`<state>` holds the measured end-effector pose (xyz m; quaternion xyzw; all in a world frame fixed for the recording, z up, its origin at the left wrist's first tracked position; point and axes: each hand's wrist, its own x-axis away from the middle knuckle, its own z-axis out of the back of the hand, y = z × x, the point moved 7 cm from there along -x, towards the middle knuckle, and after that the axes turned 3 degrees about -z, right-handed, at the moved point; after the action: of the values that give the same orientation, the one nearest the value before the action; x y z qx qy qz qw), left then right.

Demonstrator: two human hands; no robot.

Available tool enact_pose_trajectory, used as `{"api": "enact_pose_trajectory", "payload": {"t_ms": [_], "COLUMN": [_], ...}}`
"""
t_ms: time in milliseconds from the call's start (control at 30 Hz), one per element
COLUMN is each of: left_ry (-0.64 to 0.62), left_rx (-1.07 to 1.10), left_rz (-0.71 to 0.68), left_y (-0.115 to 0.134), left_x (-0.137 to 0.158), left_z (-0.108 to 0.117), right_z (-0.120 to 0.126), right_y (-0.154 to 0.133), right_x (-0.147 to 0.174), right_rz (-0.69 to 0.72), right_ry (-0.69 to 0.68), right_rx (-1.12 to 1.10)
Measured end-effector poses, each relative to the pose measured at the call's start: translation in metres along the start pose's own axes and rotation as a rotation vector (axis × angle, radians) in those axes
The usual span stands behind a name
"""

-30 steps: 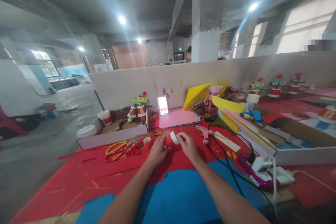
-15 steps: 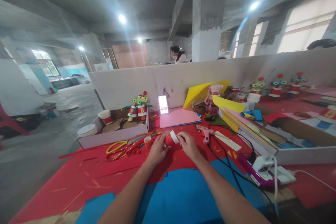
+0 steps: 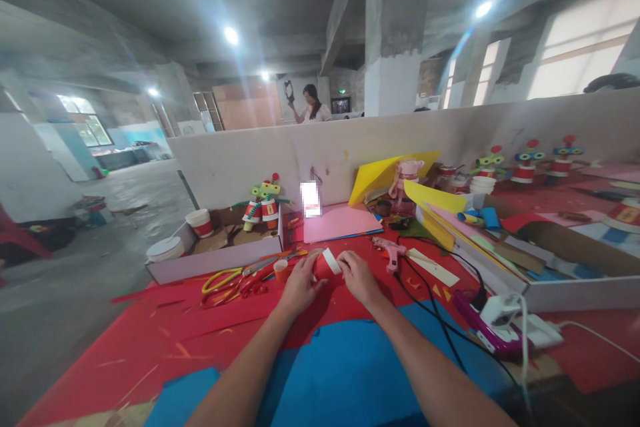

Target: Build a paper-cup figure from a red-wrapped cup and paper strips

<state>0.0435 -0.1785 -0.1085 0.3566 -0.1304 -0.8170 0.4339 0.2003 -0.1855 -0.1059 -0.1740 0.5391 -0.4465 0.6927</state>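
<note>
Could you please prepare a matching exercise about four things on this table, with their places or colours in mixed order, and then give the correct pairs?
1. Red-and-white cup-shaped piece
2. Glue gun
3. Power strip
4. Scissors

A. Purple
B. Yellow handles
C. Between left hand and right hand
D. Pink

Pairs: 1-C, 2-D, 3-A, 4-B

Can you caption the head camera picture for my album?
Left hand holding a red-and-white cup, right hand at its white end, pink glue gun nearby.
</note>
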Motion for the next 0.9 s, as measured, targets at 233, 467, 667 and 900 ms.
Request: {"api": "enact_pose_trajectory", "payload": {"t_ms": [233,467,667,900], "left_ry": [0.064,0.035,0.032,0.117], "left_rx": [0.275,0.542,0.479,0.373], "left_rz": [0.022,0.044,0.021,-0.075], "left_y": [-0.007,0.000,0.001,0.011], "left_x": [-0.004,-0.006,-0.005,-0.006], "left_z": [0.003,0.000,-0.003,0.008], "right_z": [0.012,-0.007,-0.009,-0.004], "right_y": [0.000,0.002,-0.011,-0.021], "right_x": [-0.003,-0.001,0.001,0.001], "right_rz": [-0.103,-0.080,-0.058,-0.005], "right_ry": [0.083,-0.114,-0.134,-0.180], "right_rx": [-0.268,-0.427,-0.411,-0.446]}}
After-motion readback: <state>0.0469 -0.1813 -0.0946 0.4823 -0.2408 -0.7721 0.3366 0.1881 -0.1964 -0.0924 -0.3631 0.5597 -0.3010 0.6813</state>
